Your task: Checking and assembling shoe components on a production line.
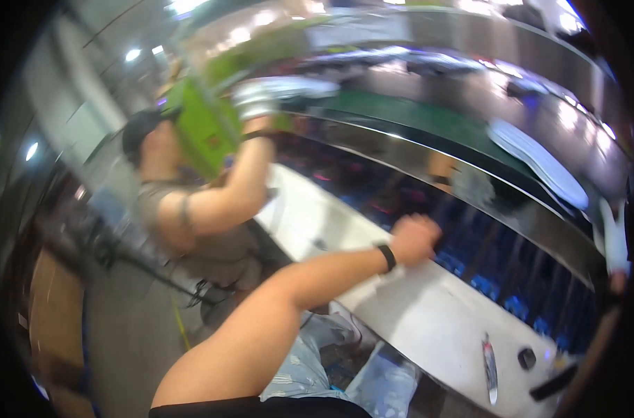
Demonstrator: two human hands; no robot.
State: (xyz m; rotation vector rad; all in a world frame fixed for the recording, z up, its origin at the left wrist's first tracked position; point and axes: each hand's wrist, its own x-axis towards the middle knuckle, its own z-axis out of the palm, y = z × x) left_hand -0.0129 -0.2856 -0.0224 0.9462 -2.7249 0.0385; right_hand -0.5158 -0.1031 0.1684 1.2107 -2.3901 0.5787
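Observation:
My left arm reaches across to the right, with a black band on the wrist. My left hand (414, 240) hovers over the inner edge of the white ledge (400, 306); motion smears its fingers and I see nothing in it. At the far right rim, my right hand (614, 237) wears a white glove, its fingers apart and nothing visible between them. Close to that glove, a white shoe sole (540, 164) lies on the dark conveyor belt (463, 118). On the ledge's near end are a slim red and silver tool (490, 369) and a small black round piece (526, 358).
To the left, a co-worker (205, 209) in a dark cap raises a gloved hand beside a green panel (205, 129). Another pale sole (296, 87) is near that glove. Below the belt's metal edge runs a dark recess with blue parts (484, 285). Brown board (55, 313) stands far left.

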